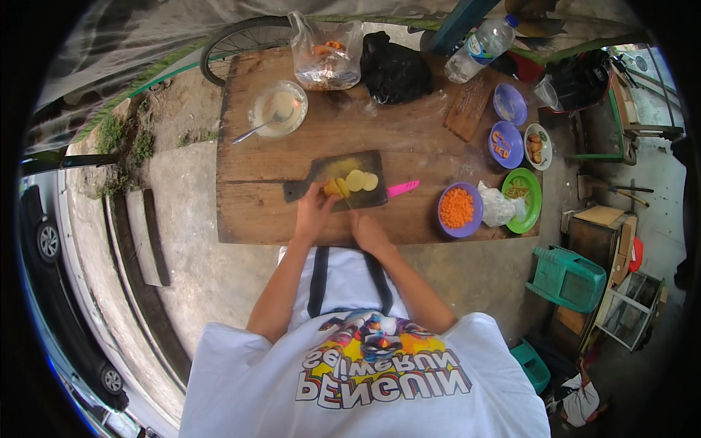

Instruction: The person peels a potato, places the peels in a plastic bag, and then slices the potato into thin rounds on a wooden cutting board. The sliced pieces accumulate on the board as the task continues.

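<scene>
My left hand [312, 213] steadies a peeled potato [332, 188] on the dark cutting board [375, 163]. One slice at the potato's right end leans slightly away from it. In my right hand [368, 231] is a knife [347, 203], its thin blade reaching up to the potato's cut end; the handle is mostly hidden in the fist. Two round, pale potato slices [356, 180] lie overlapping just to the right. Against the board's right edge rests a pink-handled kitchen tool [403, 188], probably a second knife.
Diced carrots fill a purple bowl [478, 219] at right, beside a plastic bag [495, 207] and a green plate [534, 218]. Behind are more bowls, a water bottle [482, 49] and a black bag [394, 71]. A batter bowl with a spoon [300, 109] stands back left on the wooden table [257, 213].
</scene>
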Demonstrator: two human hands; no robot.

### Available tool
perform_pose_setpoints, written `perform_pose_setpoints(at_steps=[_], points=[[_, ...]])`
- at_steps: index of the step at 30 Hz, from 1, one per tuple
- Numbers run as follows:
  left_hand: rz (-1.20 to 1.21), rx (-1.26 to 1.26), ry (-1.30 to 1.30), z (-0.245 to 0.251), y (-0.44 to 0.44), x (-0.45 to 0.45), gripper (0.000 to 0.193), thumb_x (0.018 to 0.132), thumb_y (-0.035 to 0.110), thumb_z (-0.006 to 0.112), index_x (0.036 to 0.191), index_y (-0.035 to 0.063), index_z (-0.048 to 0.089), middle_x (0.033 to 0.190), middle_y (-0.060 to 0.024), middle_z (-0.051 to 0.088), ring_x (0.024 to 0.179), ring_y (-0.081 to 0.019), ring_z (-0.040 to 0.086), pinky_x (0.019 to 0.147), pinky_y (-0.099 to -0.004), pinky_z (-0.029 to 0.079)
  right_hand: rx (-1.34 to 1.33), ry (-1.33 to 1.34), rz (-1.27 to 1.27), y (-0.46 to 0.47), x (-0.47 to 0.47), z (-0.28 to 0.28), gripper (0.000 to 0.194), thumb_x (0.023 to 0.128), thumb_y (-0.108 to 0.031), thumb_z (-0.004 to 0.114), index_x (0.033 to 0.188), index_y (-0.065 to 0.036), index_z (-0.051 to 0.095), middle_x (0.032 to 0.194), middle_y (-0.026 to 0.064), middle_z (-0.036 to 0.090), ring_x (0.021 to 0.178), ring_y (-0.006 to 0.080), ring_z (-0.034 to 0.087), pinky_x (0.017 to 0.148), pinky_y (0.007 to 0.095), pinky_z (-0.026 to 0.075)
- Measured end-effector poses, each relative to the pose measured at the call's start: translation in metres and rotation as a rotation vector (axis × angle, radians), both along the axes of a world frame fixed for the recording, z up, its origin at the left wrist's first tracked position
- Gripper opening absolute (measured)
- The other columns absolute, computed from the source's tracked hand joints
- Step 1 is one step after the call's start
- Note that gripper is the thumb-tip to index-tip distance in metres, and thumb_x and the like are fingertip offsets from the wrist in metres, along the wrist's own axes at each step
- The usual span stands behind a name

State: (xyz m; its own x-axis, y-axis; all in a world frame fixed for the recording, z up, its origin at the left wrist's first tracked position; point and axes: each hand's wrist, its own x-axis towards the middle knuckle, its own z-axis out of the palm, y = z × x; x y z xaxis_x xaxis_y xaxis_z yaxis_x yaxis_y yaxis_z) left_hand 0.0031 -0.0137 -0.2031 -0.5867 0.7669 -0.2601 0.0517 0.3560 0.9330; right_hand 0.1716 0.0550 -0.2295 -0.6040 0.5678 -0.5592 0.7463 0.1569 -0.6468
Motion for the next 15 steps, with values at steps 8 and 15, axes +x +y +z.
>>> perform_pose_setpoints(at_steps=[8,15], points=[[0.129,0.002,-0.169,-0.023,0.003,-0.021,0.040,0.100,0.005,0.070,0.136,-0.0069,0.056,0.123,-0.0165,0.071,0.103,-0.0155,0.071,0.087,-0.0285,0.059,-0.003,-0.028,-0.063,0.002,0.011,-0.003,0.070,0.113,-0.043,0.032,0.094,0.010,0.073,0.100,0.0391,0.068,0.102,0.0561,0.065,0.097,0.0608,0.049],[0.175,0.041,-0.127,-0.030,-0.011,-0.016,0.051,0.097,0.009,0.073,0.142,-0.0038,0.054,0.132,-0.0181,0.068,0.109,-0.0211,0.072,0.091,-0.0311,0.059,-0.033,-0.028,-0.034,0.006,0.028,0.003,0.069,0.112,-0.044,0.033,0.095,0.011,0.072,0.102,0.0397,0.067,0.104,0.0559,0.063,0.098,0.0588,0.047]])
